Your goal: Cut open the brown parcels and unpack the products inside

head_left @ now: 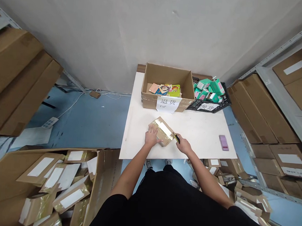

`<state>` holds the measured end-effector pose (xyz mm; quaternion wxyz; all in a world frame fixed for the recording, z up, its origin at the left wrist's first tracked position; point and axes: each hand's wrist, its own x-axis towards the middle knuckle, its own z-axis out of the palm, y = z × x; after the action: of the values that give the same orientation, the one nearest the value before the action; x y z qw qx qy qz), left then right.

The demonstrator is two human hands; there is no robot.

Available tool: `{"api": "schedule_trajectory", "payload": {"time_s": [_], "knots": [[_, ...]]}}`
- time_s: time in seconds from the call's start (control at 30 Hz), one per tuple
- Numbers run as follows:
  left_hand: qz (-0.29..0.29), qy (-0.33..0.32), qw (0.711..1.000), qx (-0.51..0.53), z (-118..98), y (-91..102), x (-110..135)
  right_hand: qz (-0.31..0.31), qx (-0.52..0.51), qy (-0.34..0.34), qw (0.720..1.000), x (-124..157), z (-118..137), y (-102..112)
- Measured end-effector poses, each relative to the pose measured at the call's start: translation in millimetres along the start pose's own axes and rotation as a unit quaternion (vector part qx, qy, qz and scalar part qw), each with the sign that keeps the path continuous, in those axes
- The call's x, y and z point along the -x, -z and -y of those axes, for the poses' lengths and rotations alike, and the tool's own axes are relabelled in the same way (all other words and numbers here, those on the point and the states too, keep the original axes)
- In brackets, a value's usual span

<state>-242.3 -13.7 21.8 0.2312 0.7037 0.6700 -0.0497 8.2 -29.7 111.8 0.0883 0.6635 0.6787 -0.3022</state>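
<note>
A small taped cardboard parcel [161,124] with a white label lies slanted on the white table [136,139]. My left hand [152,136] rests on its left side with the fingers spread. In my right hand [183,145] is a box cutter [176,138], yellow and black, gripped with the fingers wrapped round it. The cutter's tip meets the parcel's right end; whether it has gone into the tape is too small to tell.
Behind the parcel stand an open carton [151,101] holding small colourful boxes and a black crate [226,100] of green boxes. A blurred purple item [224,142] lies at the right. A large carton [104,178] of parcels stands left; more parcels [247,205] and shelves [266,78] are right.
</note>
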Motion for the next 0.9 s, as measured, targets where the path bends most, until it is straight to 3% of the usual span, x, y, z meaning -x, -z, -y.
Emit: {"api": "schedule_trajectory", "payload": {"time_s": [0.1, 0.2, 0.3, 0.37, 0.47, 0.57, 0.73, 0.9], "knots": [[-0.043, 0.060, 0.997, 0.011, -45, -16.5, -1, -0.051, -0.091, -0.085, 0.991, -19, -27, -11], [-0.063, 0.112, 0.992, 0.010, -97, -37.7, 4, -0.070, -0.171, -0.151, 0.971, -57, -41, -20], [-0.075, 0.098, 0.992, -0.004, -138, -59.7, 18, -0.092, -0.193, -0.158, 0.964, -97, -50, -13], [-0.077, 0.086, 0.993, -0.012, -155, -69.0, 30, -0.102, -0.185, -0.131, 0.969, -116, -60, -2], [-0.077, 0.066, 0.995, -0.018, -164, -65.8, 36, -0.118, -0.201, -0.064, 0.970, -127, -84, 12], [-0.069, 0.052, 0.996, -0.029, -158, -44.0, 23, -0.121, -0.271, -0.042, 0.954, -122, -112, 16], [0.037, 0.034, 0.998, -0.046, -144, -13.1, -13, -0.004, -0.365, -0.017, 0.931, -102, -145, 14], [0.056, 0.041, 0.996, -0.063, -139, -14.1, -20, 0.079, -0.344, 0.004, 0.936, -100, -146, 27]]}}
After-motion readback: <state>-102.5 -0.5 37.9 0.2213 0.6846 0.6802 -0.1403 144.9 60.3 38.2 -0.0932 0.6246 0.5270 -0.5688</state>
